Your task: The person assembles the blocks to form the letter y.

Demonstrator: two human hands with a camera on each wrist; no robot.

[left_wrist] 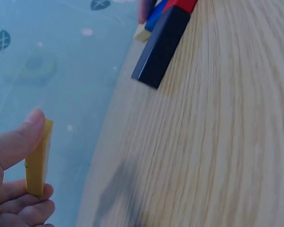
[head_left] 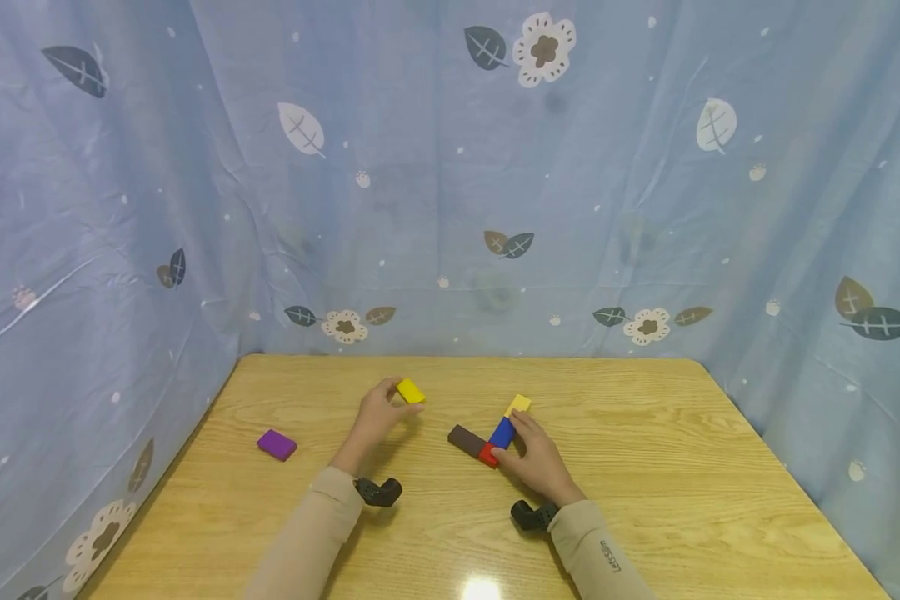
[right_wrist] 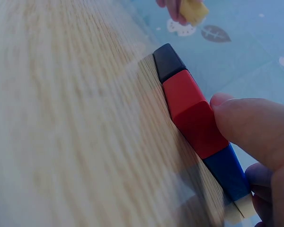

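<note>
Between thumb and fingers, my left hand (head_left: 378, 415) pinches a small yellow block (head_left: 411, 391), raised over the table in the left wrist view. My right hand (head_left: 542, 461) rests against a joined V of blocks. Its thumb touches the red block (right_wrist: 194, 113) at the corner. The other fingers are spread along the blue block (head_left: 502, 432), near its meeting with the pale yellow block (head_left: 520, 404). From the red corner a dark block (head_left: 467, 441) runs off toward the left. Some of the right fingertips are hidden behind the blocks in the right wrist view.
A purple block (head_left: 277, 444) lies by itself on the left of the wooden table (head_left: 682, 467). Blue patterned curtain (head_left: 435, 167) hangs behind the table and along both sides. Each wrist wears a black camera mount, such as the left one (head_left: 379, 492).
</note>
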